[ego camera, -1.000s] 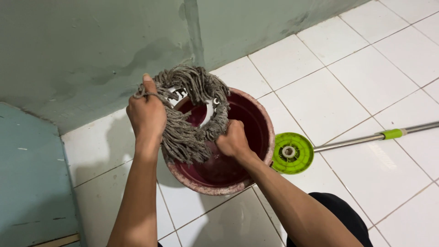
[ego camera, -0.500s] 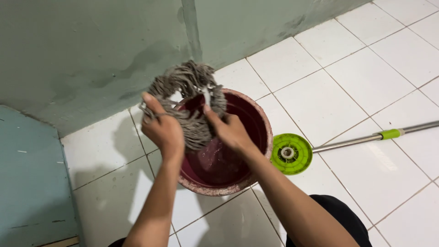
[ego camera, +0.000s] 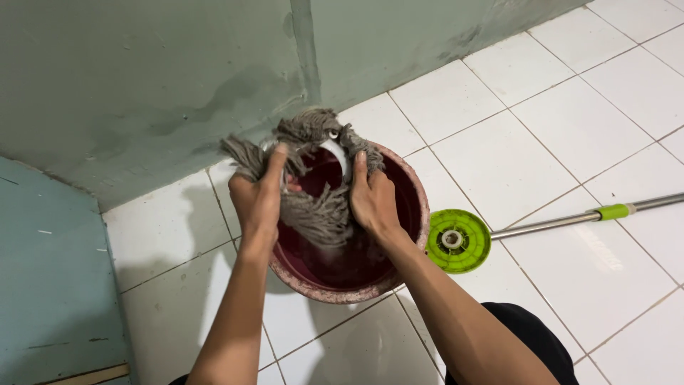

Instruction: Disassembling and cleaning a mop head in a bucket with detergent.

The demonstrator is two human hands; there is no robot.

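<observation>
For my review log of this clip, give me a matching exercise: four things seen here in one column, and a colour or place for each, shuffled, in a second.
Things:
1. mop head
2. bucket
3. mop disc
4. mop pole

Descriptions:
A. bright green, flat on the tiles
B. grey strands, gripped by left hand and right hand
C. metal, lying across the white floor
D. dark red, beneath both hands

Pairs: 1-B, 2-D, 3-A, 4-C

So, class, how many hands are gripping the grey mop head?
2. The left hand grips its left side, the right hand its right, holding the mop head over the maroon bucket.
</observation>
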